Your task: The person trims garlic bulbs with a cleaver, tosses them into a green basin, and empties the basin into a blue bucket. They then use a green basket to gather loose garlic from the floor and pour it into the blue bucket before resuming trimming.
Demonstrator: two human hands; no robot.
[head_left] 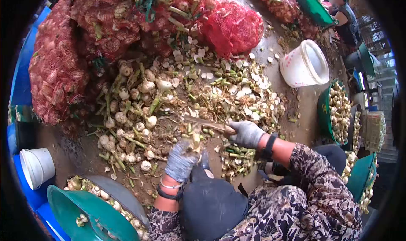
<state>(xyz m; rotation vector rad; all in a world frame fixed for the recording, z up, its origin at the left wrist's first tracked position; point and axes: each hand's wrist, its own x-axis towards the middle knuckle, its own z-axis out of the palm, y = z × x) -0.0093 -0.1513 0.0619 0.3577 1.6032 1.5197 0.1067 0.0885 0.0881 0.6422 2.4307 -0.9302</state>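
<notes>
A piece of garlic [196,143] sat in the gloved left hand [181,160], just beside a knife [203,122].

The left fingers were curled around the garlic, above the ground in front of the person's knee; whether blade and garlic touched could not be told. The right hand [246,134], also gloved, was closed round the knife's handle. Cut stalks and pale scraps [258,98] lay beyond the knife, and a heap of stemmed garlic bulbs [132,129] spread to the left. Behind it stood bulging red net sacks [57,78]. A white bucket [292,66] leaned at upper right, near a green tub [325,116] of bulbs. Another person [349,25] was at the far right.
</notes>
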